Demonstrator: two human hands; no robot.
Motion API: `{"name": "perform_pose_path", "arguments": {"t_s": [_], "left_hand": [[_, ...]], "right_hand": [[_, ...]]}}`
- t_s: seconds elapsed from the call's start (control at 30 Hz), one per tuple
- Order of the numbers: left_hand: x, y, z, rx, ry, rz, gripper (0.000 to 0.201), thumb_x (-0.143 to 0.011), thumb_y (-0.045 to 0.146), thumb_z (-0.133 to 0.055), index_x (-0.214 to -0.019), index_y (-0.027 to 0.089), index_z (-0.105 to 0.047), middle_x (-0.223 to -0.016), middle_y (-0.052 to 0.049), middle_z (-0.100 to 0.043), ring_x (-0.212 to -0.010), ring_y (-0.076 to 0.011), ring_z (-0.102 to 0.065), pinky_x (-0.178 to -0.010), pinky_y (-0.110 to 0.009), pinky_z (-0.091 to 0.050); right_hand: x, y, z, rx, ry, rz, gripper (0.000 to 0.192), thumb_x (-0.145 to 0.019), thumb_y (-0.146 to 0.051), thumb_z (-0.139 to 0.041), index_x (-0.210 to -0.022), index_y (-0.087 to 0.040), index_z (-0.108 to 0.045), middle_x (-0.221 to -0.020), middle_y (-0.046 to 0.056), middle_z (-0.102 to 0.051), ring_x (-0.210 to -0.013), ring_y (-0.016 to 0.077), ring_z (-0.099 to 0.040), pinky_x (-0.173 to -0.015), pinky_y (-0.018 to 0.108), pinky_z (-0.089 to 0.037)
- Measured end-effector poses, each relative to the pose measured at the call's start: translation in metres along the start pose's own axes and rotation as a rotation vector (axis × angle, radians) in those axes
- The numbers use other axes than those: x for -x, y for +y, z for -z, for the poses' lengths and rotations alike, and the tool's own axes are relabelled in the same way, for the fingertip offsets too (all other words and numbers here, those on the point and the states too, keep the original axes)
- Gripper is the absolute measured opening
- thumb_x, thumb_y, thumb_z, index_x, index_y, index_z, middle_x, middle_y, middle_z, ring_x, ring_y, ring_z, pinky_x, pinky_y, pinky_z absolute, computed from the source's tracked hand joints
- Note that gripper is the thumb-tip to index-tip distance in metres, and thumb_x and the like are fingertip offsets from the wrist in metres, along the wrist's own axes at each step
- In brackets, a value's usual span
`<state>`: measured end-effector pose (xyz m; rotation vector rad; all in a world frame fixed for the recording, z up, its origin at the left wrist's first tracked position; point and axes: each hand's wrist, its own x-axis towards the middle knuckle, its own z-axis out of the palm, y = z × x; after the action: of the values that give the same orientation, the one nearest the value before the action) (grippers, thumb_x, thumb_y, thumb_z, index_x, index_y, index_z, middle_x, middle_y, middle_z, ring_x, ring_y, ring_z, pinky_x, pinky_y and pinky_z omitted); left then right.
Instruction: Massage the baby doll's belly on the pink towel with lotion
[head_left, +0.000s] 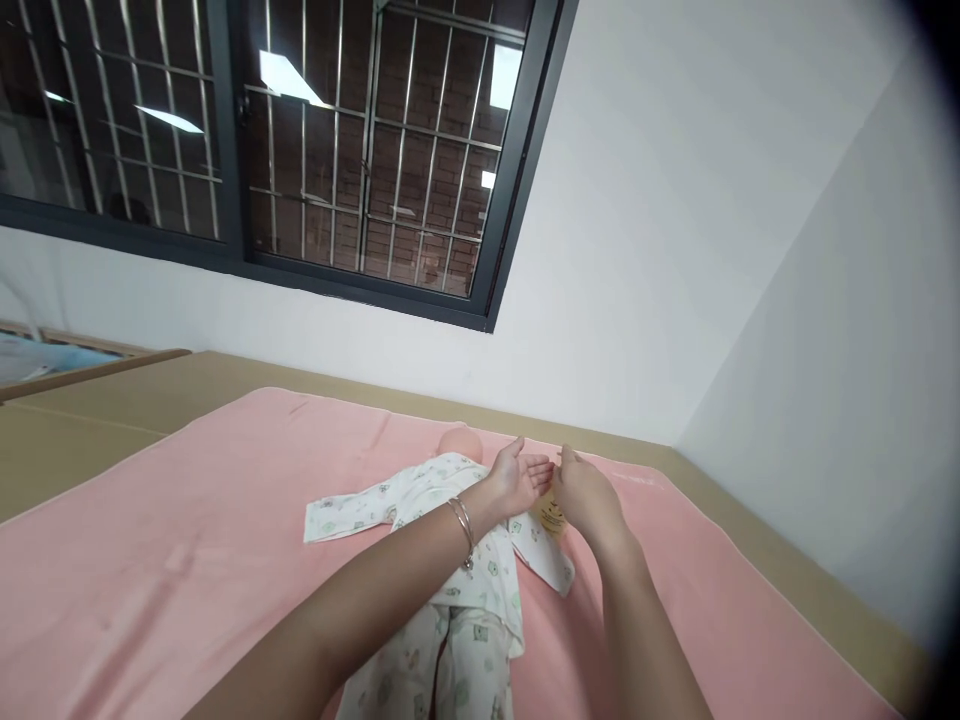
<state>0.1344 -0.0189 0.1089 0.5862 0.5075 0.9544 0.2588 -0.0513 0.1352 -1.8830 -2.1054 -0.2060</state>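
Observation:
A doll in a white printed top [491, 570] and matching trousers [480, 660] lies on a pink mat [225, 500], its round head [459, 443] partly in view. My left hand [520, 480] is over the doll's upper body, palm up with its fingers stretched out toward the right. Close to those fingertips, my right hand [591, 498] is curled, its back toward me, so whatever its fingers hold is hidden. Just below and between the hands shows a yellow item with dark print [552, 515], partly covered; I cannot tell whether the right hand touches it. One doll sleeve [544, 555] lies beside it.
The mat covers a tan padded surface [210, 385] that meets a white wall [622, 250]. A dark-framed window [360, 280] with metal bars is above. At the far left is a wooden-edged bay [97, 375] with light blue material.

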Motion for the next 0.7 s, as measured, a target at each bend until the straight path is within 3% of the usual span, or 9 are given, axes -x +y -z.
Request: {"name": "perform_pose_path", "arguments": {"t_s": [0.2, 0.3, 0.37, 0.47, 0.53, 0.6, 0.7], "left_hand": [[0.016, -0.003, -0.001, 0.052, -0.101, 0.042, 0.067, -0.092, 0.058, -0.031, -0.125, 0.002, -0.049, -0.124, -0.022, -0.058, -0.113, -0.0250, -0.059, -0.091, -0.033, -0.049], [0.045, 0.000, -0.006, 0.080, -0.153, 0.020, 0.064, -0.092, 0.059, -0.027, -0.117, 0.007, -0.055, -0.114, -0.020, -0.063, -0.106, -0.0265, -0.063, -0.090, -0.039, -0.049], [0.068, 0.008, -0.008, 0.082, -0.228, -0.016, 0.063, -0.092, 0.060, -0.026, -0.116, 0.010, -0.056, -0.113, -0.019, -0.064, -0.107, -0.0283, -0.062, -0.095, -0.044, -0.046], [0.098, 0.029, -0.005, 0.066, -0.328, -0.039, 0.068, -0.091, 0.063, -0.023, -0.119, 0.011, -0.056, -0.119, -0.019, -0.063, -0.114, -0.0313, -0.059, -0.102, -0.050, -0.040], [0.110, 0.045, 0.001, 0.038, -0.282, -0.077, 0.070, -0.089, 0.064, -0.024, -0.122, 0.010, -0.054, -0.124, -0.020, -0.061, -0.120, -0.0324, -0.055, -0.105, -0.052, -0.037], [0.119, 0.052, 0.010, -0.031, -0.192, -0.136, 0.071, -0.087, 0.064, -0.029, -0.128, 0.010, -0.050, -0.131, -0.020, -0.056, -0.128, -0.0330, -0.048, -0.108, -0.053, -0.033], [0.135, 0.035, 0.027, -0.194, -0.023, -0.281, 0.077, -0.079, 0.068, -0.038, -0.137, 0.018, -0.044, -0.143, -0.015, -0.046, -0.141, -0.0342, -0.030, -0.112, -0.055, -0.029]], "right_hand": [[-0.004, 0.000, -0.004, -0.202, -0.048, -0.091, 0.050, -0.094, -0.018, -0.029, -0.140, 0.000, -0.036, -0.132, 0.021, -0.053, -0.120, 0.0269, -0.053, -0.096, 0.032, -0.041], [0.004, -0.017, -0.002, -0.331, 0.022, -0.007, 0.051, -0.097, -0.029, -0.026, -0.138, -0.003, -0.042, -0.134, 0.020, -0.052, -0.125, 0.0269, -0.049, -0.102, 0.035, -0.039], [0.013, -0.037, -0.002, -0.376, 0.103, 0.117, 0.055, -0.098, -0.036, -0.022, -0.139, -0.006, -0.042, -0.140, 0.018, -0.046, -0.135, 0.0268, -0.038, -0.111, 0.040, -0.029], [0.033, -0.073, -0.007, -0.312, 0.220, 0.211, 0.061, -0.098, -0.043, -0.023, -0.146, -0.007, -0.034, -0.152, 0.016, -0.029, -0.145, 0.0319, -0.011, -0.116, 0.057, -0.004], [0.051, -0.097, -0.014, -0.291, 0.271, 0.335, 0.066, -0.096, -0.046, -0.027, -0.149, -0.007, -0.026, -0.155, 0.016, -0.018, -0.145, 0.0350, -0.003, -0.114, 0.062, -0.001], [0.071, -0.118, -0.020, -0.310, 0.281, 0.545, 0.073, -0.095, -0.049, -0.034, -0.152, -0.008, -0.016, -0.157, 0.016, -0.008, -0.145, 0.0358, 0.000, -0.114, 0.062, -0.006], [0.098, -0.140, -0.025, -0.327, 0.254, 0.767, 0.083, -0.091, -0.051, -0.046, -0.153, -0.014, -0.006, -0.158, 0.013, 0.000, -0.144, 0.0382, 0.003, -0.113, 0.064, -0.011]]}}
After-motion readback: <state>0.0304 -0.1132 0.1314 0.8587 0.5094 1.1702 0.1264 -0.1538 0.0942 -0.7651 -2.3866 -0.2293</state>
